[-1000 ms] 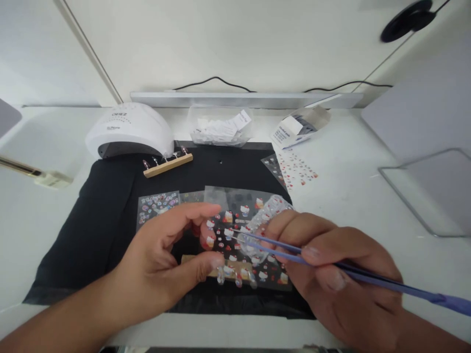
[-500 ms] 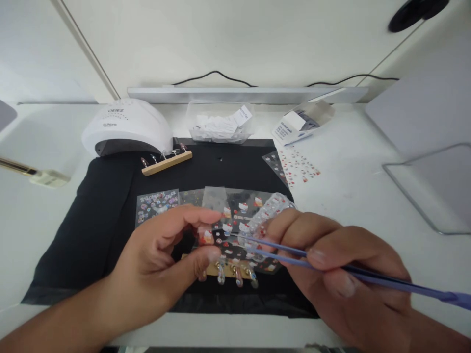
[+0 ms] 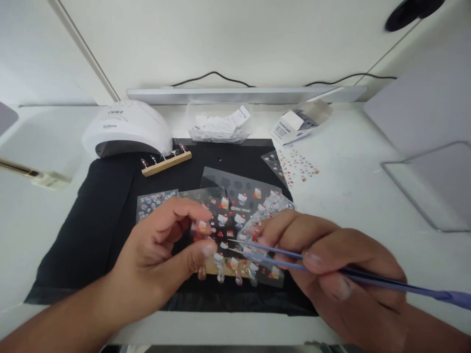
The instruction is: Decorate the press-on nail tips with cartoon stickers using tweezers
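Observation:
My left hand (image 3: 167,250) is curled at the left edge of a clear sticker sheet (image 3: 240,219) with white and red cat-character stickers. Thumb and index finger stand apart there; the edge appears held between the thumb and the fingers behind, partly hidden. Slim purple tweezers (image 3: 371,279) are pinched in my right hand (image 3: 342,264), their two tips slightly apart over the sheet. A bumpy clear plastic case (image 3: 270,208) shows beside my right fingers; whether they touch it I cannot tell. Through the sheet's lower part shows a wooden stand (image 3: 211,266) bearing several decorated nail tips (image 3: 238,278).
Behind lie a white nail lamp (image 3: 127,125), a wooden stand (image 3: 167,164) with nail tips, a clear tub (image 3: 221,135) of white packets and an alcohol-pad box (image 3: 301,122). More sticker sheets (image 3: 300,165) lie right. A black cloth (image 3: 110,211) covers the table's middle.
The sticker sheet has flattened and turned, its bent strip now spread out, and it reaches further over the nail tips. My left hand has shifted slightly left; the tweezer tips have moved left and down.

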`<state>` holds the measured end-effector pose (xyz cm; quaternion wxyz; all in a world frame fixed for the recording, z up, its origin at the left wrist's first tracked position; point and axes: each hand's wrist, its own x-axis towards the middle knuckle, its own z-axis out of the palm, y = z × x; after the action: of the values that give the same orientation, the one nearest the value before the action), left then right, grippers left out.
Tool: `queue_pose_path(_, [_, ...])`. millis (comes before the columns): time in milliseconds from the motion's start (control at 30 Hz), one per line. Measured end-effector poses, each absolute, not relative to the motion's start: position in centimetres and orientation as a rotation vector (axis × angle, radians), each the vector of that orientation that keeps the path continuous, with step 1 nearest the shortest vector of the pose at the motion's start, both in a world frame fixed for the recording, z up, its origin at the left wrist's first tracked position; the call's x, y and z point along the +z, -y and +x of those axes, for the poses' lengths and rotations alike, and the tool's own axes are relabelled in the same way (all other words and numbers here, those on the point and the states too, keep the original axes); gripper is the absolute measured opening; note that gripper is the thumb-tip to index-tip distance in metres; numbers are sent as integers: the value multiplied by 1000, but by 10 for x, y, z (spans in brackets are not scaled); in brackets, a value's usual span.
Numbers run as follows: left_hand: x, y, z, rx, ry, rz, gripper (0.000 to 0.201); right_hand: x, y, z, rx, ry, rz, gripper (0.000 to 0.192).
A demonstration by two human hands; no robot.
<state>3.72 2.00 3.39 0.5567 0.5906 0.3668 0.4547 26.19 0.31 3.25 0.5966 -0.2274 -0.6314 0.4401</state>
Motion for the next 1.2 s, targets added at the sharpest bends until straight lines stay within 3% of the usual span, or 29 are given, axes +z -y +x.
queue_pose_path(233, [26,-18,39,1039,-790,1378,48,31,-3,262,1048,1456,-502,22])
queue_pose_path(1200, [29,-17,40,1101,-843,1399,44,36,-9,274,1015,1490,-528,19])
